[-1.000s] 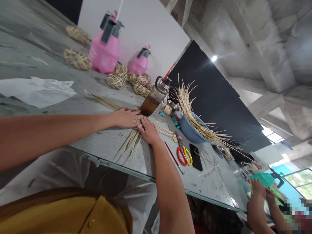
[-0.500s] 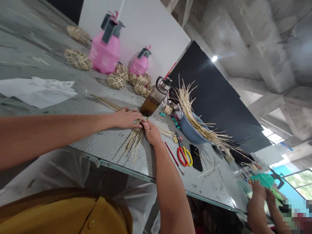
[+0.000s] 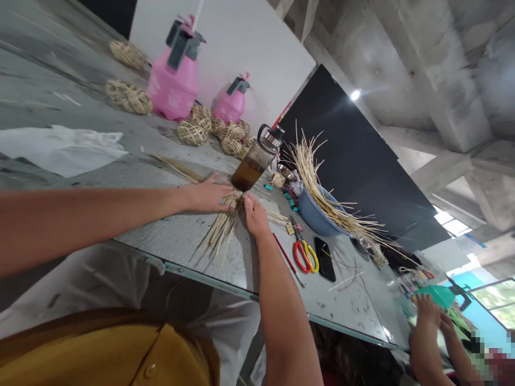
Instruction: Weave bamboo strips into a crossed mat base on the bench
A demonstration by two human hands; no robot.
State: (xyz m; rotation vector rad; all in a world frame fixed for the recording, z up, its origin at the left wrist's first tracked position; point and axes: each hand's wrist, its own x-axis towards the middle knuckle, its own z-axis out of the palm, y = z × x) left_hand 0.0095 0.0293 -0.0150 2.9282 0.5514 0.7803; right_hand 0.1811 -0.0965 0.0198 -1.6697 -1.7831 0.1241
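Pale woven strips (image 3: 219, 230) lie crossed on the grey table, their loose ends fanning toward the front edge and out to both sides. My left hand (image 3: 211, 194) rests flat over the crossing from the left, its fingers spread and pressing on the strips. At the right side of the crossing is my right hand (image 3: 256, 214), fingers together against the strips; what its fingertips hold is too small to make out. Just behind both hands stands a bottle of brown liquid (image 3: 248, 169).
Red-and-yellow scissors (image 3: 306, 256), a black phone (image 3: 324, 259) and a red brush (image 3: 287, 258) lie to the right. Behind them a blue basin (image 3: 316, 212) holds long strips. Pink sprayers (image 3: 174, 86) and woven balls (image 3: 193, 132) stand at the back. Another person's hands (image 3: 428, 311) are at far right.
My right hand has shifted slightly right, away from my left hand, so more of the woven crossing shows between them. My left hand has spread a little.
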